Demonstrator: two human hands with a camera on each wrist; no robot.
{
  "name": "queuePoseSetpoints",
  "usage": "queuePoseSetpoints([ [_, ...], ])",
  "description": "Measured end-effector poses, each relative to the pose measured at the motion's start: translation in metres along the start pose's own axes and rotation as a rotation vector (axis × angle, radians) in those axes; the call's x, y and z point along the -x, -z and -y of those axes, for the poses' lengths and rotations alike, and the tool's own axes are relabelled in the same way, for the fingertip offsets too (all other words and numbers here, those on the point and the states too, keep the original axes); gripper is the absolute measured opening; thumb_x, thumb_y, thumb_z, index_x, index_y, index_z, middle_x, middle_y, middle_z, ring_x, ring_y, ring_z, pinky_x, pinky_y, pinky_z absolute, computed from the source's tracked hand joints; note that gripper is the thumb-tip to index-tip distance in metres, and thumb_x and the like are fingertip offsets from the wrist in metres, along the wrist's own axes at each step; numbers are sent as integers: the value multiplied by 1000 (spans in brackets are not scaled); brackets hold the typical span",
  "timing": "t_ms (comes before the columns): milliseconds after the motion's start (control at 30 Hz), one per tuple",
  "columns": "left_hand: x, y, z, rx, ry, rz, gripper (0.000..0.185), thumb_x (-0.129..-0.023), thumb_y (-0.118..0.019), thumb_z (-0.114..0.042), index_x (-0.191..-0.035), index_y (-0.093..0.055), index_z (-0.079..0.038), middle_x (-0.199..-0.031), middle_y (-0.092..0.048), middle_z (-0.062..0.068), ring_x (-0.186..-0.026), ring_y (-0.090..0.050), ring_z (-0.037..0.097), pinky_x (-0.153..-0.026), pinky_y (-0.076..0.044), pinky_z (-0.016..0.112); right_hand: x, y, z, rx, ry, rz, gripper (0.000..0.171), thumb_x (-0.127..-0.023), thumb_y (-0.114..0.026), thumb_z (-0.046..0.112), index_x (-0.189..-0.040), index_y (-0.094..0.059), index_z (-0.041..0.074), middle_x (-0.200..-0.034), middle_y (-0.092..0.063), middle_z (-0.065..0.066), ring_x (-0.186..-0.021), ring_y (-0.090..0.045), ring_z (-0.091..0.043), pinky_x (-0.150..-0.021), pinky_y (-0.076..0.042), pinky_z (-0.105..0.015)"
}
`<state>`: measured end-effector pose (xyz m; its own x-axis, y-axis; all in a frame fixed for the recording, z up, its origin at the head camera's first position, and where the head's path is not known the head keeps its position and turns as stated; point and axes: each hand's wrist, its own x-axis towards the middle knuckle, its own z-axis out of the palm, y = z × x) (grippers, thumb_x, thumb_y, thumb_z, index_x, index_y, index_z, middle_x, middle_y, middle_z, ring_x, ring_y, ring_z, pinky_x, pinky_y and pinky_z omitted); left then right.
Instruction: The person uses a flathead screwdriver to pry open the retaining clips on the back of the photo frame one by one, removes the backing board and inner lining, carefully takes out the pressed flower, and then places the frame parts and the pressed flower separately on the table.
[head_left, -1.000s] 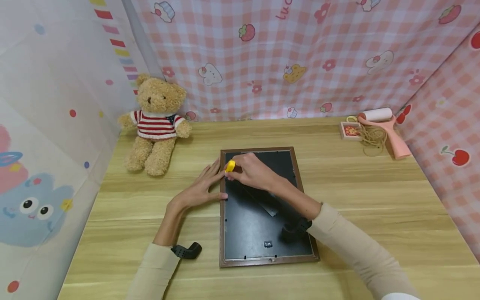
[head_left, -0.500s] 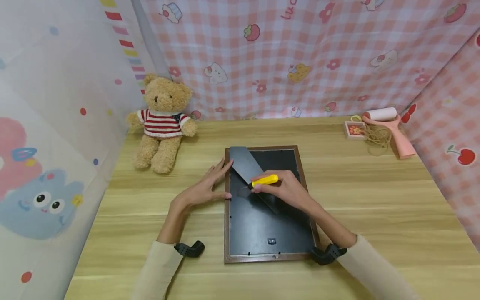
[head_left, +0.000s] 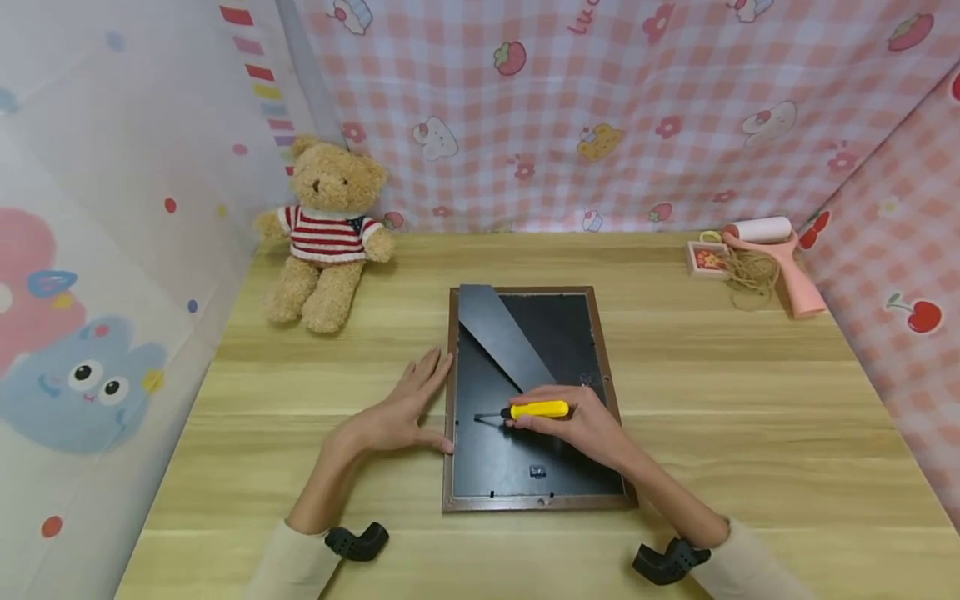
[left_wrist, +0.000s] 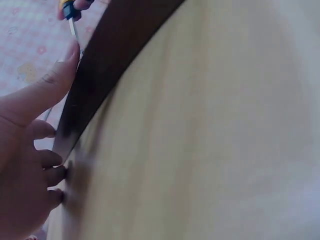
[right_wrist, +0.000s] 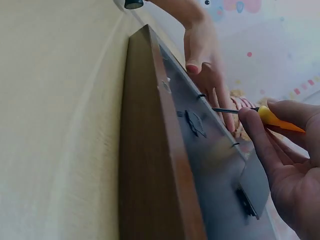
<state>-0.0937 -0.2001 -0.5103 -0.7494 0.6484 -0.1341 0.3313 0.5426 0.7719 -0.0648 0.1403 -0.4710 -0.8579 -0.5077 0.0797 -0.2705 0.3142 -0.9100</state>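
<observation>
teddy bear at back left, pink lint roller, twine, small box

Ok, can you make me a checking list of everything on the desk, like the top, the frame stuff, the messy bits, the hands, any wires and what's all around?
Surface: wooden table, light grain.
Job's things: picture frame lying face down, black back up, its stand flap swung out; yellow screwdriver with tip toward the frame's left edge.
Clutter: teddy bear back left; lint roller, twine and small box back right.
Grippers: left hand flat against the frame's left edge; right hand grips the screwdriver.
Cables: nothing seen.
Surroundings: pink checked cloth behind and to the right, cartoon cloth at left.
</observation>
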Motion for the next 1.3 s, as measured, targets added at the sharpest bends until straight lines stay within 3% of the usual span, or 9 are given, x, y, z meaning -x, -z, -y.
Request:
queuePoseSetpoints([
  [233,0,-5,-2,16,-36,-8,140,-85,-82,-66,-176,8,-11,-182,19,17,-169,21,35,-135,17,54,-1,-10,-7,9,-3,13,31,-101,-81,25,-131,-83,17,-126,-82,-3,-108,-74,-14,-90,-58,-25],
  [400,-1,-8,4,15,-34,-19,141,-84,-83,-67,-177,8,-14,-183,17,13,-170,20,30,-136,17,50,-5,-16,-4,-5,-26,14,31,-100,-82,20,-131,-83,16,-128,-82,-2,-110,-74,-14,-93,-58,-26],
  [600,-2,-10,11,17,-46,-33,140,-83,-87,-62,-177,6,-18,-184,16,10,-170,20,29,-137,16,52,-9,-24,0,15,46,21,30,-100,-82,15,-129,-82,10,-126,-82,-4,-114,-76,-18,-99,-60,-28],
  [700,-2,-10,11,19,-35,-28,139,-82,-85,-67,-177,7,-22,-184,17,8,-170,21,27,-136,17,51,-11,-25,4,35,81,27,29,-100,-81,15,-129,-82,8,-125,-83,-5,-112,-77,-20,-96,-61,-29],
  [867,-1,-7,4,32,-43,-28,139,-82,-80,-72,-178,4,-16,-184,16,12,-170,20,32,-136,16,56,-12,-25,12,88,124,32,27,-101,-80,14,-127,-82,5,-122,-83,-6,-108,-78,-20,-93,-63,-30],
  [1167,0,-5,-5,20,-17,-12,137,-84,-84,-62,-177,3,-13,-183,15,13,-170,20,32,-136,16,55,-29,-29,36,236,221,84,24,-102,-79,15,-121,-83,2,-112,-84,-9,-96,-78,-16,-82,-64,-27],
  [1300,-1,-4,-6,18,-8,-1,137,-84,-82,-65,-177,3,-12,-183,16,12,-170,20,30,-136,16,54,-36,-31,48,270,251,108,22,-102,-79,13,-117,-83,-1,-107,-84,-10,-92,-78,-16,-78,-66,-28],
])
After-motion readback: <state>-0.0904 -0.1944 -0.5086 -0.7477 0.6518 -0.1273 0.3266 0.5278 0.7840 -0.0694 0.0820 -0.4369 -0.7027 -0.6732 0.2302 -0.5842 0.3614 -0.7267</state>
